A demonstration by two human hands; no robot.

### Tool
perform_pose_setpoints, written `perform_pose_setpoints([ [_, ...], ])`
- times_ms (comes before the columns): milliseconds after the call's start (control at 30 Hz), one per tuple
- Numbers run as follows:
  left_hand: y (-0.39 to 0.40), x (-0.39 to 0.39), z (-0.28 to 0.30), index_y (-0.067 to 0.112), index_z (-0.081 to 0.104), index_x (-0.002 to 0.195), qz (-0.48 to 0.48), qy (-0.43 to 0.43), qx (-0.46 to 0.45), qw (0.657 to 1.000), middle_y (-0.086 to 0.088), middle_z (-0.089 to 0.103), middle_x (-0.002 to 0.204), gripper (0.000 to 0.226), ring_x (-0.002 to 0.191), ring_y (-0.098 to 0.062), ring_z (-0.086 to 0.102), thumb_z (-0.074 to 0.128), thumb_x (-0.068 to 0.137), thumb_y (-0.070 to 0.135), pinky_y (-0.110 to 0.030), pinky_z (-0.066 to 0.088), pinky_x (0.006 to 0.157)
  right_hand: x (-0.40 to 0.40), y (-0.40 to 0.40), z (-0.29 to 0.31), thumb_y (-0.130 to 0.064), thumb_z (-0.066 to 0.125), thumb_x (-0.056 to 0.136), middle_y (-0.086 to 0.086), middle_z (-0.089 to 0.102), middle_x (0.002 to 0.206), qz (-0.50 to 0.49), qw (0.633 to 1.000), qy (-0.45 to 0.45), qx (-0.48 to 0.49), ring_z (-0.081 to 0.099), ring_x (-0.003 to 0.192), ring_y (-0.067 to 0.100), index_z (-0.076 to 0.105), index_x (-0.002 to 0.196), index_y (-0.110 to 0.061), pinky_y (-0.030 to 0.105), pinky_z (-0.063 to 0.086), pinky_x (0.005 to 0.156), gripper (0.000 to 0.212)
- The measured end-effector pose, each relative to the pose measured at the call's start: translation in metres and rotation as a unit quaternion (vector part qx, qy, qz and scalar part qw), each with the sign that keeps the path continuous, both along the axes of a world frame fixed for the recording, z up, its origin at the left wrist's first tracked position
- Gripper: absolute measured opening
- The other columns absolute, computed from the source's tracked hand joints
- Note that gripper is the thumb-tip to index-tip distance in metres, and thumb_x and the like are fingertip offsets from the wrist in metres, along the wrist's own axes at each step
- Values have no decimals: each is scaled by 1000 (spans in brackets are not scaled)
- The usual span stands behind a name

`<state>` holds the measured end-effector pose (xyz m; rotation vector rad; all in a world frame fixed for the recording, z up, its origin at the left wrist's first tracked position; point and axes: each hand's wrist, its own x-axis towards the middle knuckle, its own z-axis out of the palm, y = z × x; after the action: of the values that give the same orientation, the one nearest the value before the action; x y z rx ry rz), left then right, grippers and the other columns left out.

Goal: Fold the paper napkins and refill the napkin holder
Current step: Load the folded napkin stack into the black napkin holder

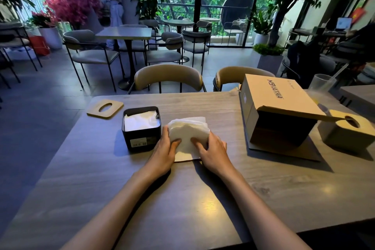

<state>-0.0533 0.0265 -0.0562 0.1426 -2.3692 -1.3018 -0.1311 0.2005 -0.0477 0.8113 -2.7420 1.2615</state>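
Observation:
A stack of white paper napkins (pixel 187 134) is bent over into a fold at the middle of the table. My left hand (pixel 165 151) grips its left side, thumb on top. My right hand (pixel 211 151) grips its right side, thumb pressed on the paper. Just left of the stack stands the black square napkin holder (pixel 140 140), open at the top, with white napkins (pixel 141 123) inside. Its wooden lid (pixel 105 108) with an oval slot lies flat at the table's far left corner.
A brown cardboard box (pixel 278 107) lies open on its side at the right, on a flat sheet. A second grey holder with a wooden lid (pixel 350 130) stands at the far right, a glass (pixel 322 85) behind it. Two chairs (pixel 168 77) face me across the grey table (pixel 142 199).

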Motion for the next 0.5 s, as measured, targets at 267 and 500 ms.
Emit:
perform_pose_setpoints([
  [267,10,8,36,44,27,128,-4,59,78,995,10,54,123,51,111,-6,62,57,99,15,-27,58,84,3,3,38,-30,72,93,-6,67,114,54,981,-27,-187,65,106,9,57,128,-22,25,58,85,39],
  [500,20,17,64,19,43,147,-81,-6,568,819,-17,65,131,68,117,-36,64,29,97,64,-43,60,87,13,-4,59,-37,64,97,0,74,110,26,913,-282,-293,73,99,17,62,122,-20,37,61,87,30],
])
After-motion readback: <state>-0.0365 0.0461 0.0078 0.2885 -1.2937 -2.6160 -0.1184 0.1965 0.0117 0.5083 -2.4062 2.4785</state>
